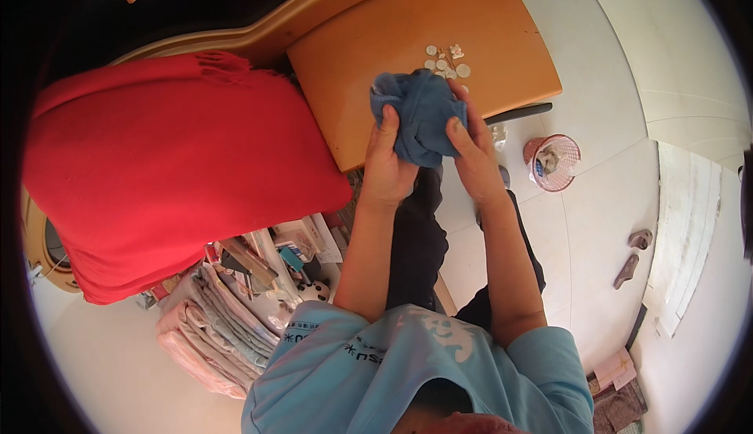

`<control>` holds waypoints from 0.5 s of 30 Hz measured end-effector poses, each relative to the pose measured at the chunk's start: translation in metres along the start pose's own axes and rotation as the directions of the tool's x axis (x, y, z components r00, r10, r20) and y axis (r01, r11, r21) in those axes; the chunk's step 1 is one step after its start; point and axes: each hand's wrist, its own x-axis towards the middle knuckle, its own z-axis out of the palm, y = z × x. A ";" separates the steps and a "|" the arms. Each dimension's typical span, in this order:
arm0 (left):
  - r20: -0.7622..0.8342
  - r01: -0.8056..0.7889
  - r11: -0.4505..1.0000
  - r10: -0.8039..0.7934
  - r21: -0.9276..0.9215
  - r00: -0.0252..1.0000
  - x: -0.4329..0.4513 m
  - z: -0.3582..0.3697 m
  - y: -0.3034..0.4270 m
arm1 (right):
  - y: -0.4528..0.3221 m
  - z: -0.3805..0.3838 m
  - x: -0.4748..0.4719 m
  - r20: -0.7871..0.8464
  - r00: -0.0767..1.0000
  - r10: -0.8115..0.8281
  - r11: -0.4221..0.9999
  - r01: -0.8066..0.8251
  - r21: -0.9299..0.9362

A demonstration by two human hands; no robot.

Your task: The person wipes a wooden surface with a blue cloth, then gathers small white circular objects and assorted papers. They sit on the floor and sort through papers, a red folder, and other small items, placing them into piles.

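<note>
A crumpled blue cloth is held up in front of me between both hands. My left hand grips its left side, with the thumb on top. The cloth's right side is in my right hand, thumb also on the near face and fingers partly hidden behind. Behind the cloth is an orange-brown wooden tabletop, on which lie several pale round pieces and a small pale figure-shaped piece. The cloth partly covers this group from view.
A red fringed cloth covers a large surface at left. Below it are folded bedding and assorted boxes and papers. On the tiled floor at right stand a pink mesh wastebasket with contents and a pair of brown slippers.
</note>
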 end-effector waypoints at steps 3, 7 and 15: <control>0.092 0.073 0.997 -0.073 0.009 0.993 0.011 0.004 -0.011 | -0.009 -0.013 -0.004 -0.045 0.997 0.069 0.993 -0.064 0.098; 0.099 0.113 0.990 -0.121 0.083 0.988 0.030 0.023 -0.025 | -0.036 -0.025 -0.001 -0.164 0.986 -0.003 1.000 0.004 0.007; 0.102 -0.056 0.814 -0.005 0.578 0.995 0.057 0.067 -0.049 | -0.079 -0.065 0.006 -0.440 0.894 -0.080 0.989 0.127 0.080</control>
